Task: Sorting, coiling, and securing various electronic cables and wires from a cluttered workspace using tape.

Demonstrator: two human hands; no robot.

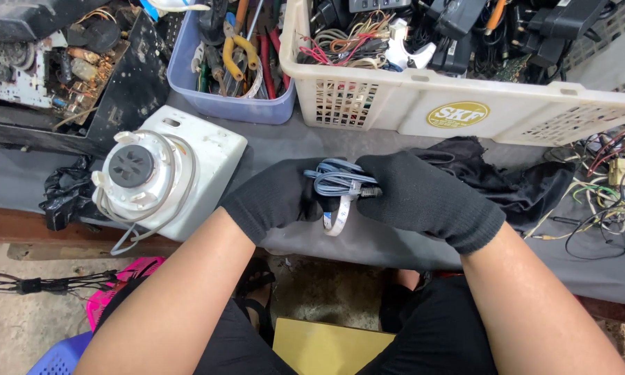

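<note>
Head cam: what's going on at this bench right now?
A person in black gloves holds a coiled grey-blue cable between the left hand and the right hand, over the grey benchtop. A white round-fronted appliance sits to the left. Behind are a blue tub of hand tools and a white basket of wires and adapters. A black cloth lies to the right.

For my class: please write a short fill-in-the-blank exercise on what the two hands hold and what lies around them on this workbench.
1. Both hands, left hand and right hand, wear ____ gloves.
2. Together they hold a coiled grey-blue ____.
3. The white appliance lies to the person's ____.
4. The yellow-handled pliers lie in a ____ tub.

Missing words: black; cable; left; blue
</note>
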